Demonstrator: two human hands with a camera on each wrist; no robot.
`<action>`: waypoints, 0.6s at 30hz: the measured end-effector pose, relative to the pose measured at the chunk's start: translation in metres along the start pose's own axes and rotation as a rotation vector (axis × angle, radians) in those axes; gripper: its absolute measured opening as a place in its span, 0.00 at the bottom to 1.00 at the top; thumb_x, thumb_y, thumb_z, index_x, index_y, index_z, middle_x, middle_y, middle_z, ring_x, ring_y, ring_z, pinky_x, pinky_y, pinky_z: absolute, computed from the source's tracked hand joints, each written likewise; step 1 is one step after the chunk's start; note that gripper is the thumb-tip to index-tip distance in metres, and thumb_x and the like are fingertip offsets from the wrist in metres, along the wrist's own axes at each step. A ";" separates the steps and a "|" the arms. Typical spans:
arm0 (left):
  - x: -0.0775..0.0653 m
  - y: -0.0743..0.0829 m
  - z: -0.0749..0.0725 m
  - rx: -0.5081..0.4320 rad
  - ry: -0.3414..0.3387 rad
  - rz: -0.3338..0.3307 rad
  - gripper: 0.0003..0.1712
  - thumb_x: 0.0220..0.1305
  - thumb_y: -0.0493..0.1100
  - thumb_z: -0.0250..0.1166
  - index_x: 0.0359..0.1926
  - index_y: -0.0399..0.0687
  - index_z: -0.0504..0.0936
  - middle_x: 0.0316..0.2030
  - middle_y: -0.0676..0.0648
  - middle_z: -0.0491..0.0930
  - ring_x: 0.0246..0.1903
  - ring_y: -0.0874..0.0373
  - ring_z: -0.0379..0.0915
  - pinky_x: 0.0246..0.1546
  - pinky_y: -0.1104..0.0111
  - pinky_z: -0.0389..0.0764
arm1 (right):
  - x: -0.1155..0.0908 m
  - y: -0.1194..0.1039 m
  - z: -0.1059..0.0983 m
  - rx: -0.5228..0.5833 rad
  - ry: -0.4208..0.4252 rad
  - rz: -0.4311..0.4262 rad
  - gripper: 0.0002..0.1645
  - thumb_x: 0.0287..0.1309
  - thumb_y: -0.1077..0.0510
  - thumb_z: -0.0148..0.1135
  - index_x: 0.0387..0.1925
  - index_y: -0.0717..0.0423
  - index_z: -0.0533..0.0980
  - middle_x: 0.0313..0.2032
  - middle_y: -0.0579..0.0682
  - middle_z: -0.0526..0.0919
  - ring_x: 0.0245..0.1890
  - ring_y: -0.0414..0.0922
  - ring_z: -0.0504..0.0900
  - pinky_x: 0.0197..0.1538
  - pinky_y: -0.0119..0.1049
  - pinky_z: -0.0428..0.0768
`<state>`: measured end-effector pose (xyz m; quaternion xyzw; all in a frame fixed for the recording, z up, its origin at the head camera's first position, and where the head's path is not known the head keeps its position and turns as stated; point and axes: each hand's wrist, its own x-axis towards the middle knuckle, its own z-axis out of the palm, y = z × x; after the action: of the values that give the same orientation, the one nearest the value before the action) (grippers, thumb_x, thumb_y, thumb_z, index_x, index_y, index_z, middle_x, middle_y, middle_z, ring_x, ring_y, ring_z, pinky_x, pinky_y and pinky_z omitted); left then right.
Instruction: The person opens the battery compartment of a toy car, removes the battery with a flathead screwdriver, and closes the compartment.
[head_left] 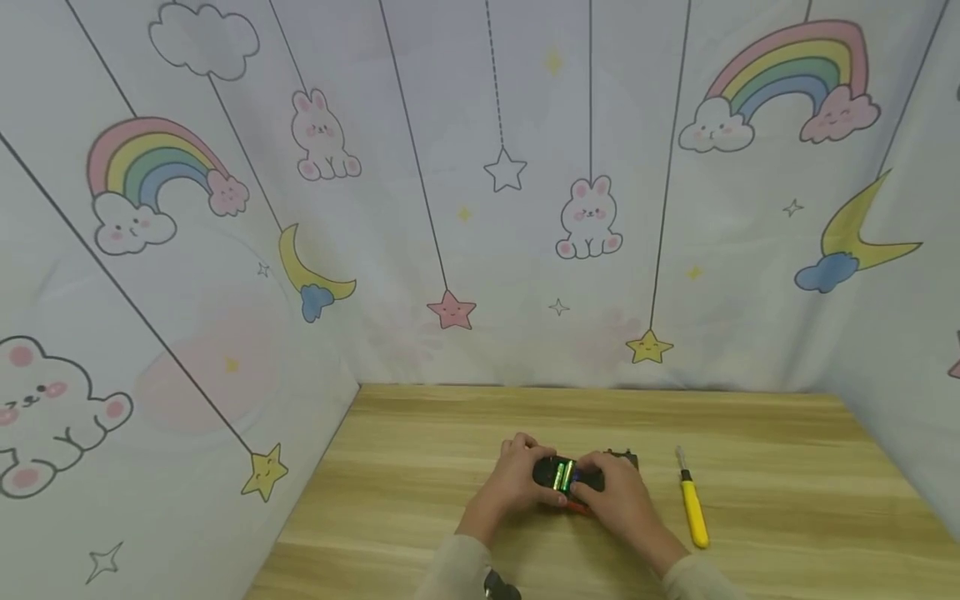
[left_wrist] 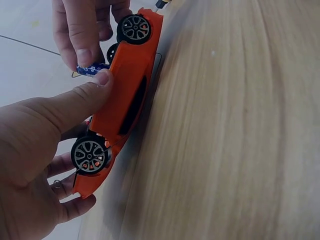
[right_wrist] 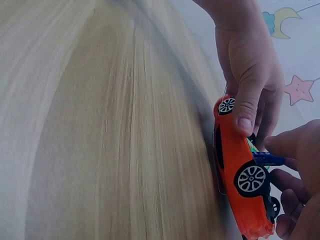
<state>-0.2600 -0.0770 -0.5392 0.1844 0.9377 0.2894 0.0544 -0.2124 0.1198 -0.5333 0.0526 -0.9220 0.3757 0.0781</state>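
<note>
An orange toy car point(left_wrist: 117, 95) lies upside down on the table, its black underside point(head_left: 546, 472) facing up. Green batteries point(head_left: 560, 477) sit side by side in a recess of that underside. My left hand point(head_left: 517, 475) grips the car at its left end, thumb along the near side. Between thumb and fingers, my right hand point(head_left: 617, 492) pinches a blue battery point(right_wrist: 270, 159) at the recess. One end of this battery reaches over the recess beside the green ones. In the left wrist view, the left thumb point(left_wrist: 82, 97) lies close by the blue battery.
A screwdriver point(head_left: 693, 512) with a yellow handle lies right of my right hand. Just behind that hand is a small black piece point(head_left: 628, 457), partly hidden. The wood-grain table point(head_left: 420, 433) ends at a printed cloth wall point(head_left: 510, 350).
</note>
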 end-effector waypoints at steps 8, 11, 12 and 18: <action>0.000 -0.001 0.001 -0.010 0.006 -0.003 0.45 0.45 0.61 0.83 0.66 0.57 0.80 0.59 0.49 0.68 0.54 0.54 0.59 0.51 0.58 0.77 | -0.003 -0.006 0.004 0.024 0.024 -0.015 0.15 0.54 0.55 0.78 0.43 0.45 0.84 0.38 0.39 0.88 0.40 0.40 0.76 0.45 0.41 0.75; 0.001 -0.001 0.002 -0.012 0.001 -0.004 0.46 0.45 0.61 0.83 0.66 0.57 0.80 0.59 0.50 0.68 0.54 0.54 0.59 0.51 0.58 0.77 | -0.001 -0.006 0.006 0.026 0.025 -0.006 0.14 0.54 0.56 0.78 0.42 0.46 0.84 0.36 0.40 0.87 0.38 0.40 0.75 0.42 0.39 0.74; 0.001 -0.001 0.002 -0.013 -0.001 -0.005 0.46 0.45 0.62 0.83 0.66 0.58 0.80 0.59 0.50 0.68 0.54 0.54 0.59 0.51 0.58 0.77 | -0.001 -0.006 0.006 0.027 0.024 -0.003 0.13 0.54 0.57 0.77 0.42 0.47 0.84 0.36 0.41 0.87 0.38 0.40 0.75 0.42 0.39 0.74; 0.002 -0.003 0.001 -0.008 -0.001 -0.005 0.46 0.44 0.63 0.83 0.64 0.58 0.80 0.58 0.50 0.69 0.53 0.54 0.60 0.52 0.59 0.77 | 0.000 -0.004 0.006 0.057 0.017 0.018 0.13 0.56 0.59 0.76 0.43 0.49 0.82 0.36 0.42 0.86 0.39 0.40 0.76 0.42 0.39 0.75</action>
<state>-0.2626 -0.0783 -0.5416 0.1819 0.9369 0.2930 0.0563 -0.2129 0.1129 -0.5348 0.0432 -0.9106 0.4030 0.0810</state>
